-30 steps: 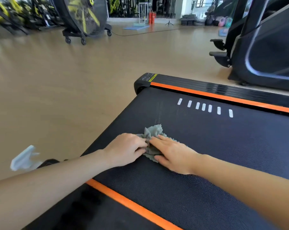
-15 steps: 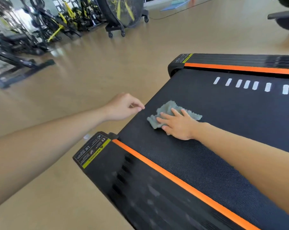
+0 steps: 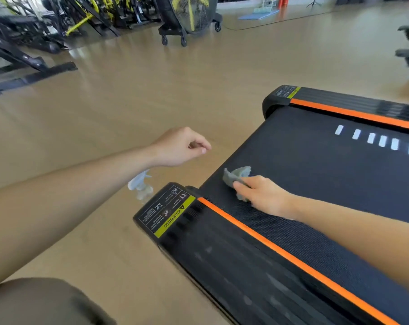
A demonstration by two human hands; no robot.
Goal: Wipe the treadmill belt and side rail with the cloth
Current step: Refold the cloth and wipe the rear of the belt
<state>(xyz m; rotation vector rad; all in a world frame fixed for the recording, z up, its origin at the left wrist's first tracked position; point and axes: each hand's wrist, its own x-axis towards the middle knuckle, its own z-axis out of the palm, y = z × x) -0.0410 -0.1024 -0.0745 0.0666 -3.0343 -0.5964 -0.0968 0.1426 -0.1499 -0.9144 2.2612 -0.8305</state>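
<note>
Moved: right hand (image 3: 264, 195) dragged grey cloth (image 3: 236, 175) toward near side rail (image 3: 245, 266), fingers gripping it bunched; left hand (image 3: 177, 147) off treadmill belt (image 3: 316, 172) — loosely curled, empty. I'd flatten cloth, press evenly.

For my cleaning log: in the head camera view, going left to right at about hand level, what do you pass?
From the left: spray bottle → left hand → cloth → right hand → white belt marks.

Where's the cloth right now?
Head view: the cloth sits bunched on the belt near its end, gripped by the right hand, just past the near rail.
</note>
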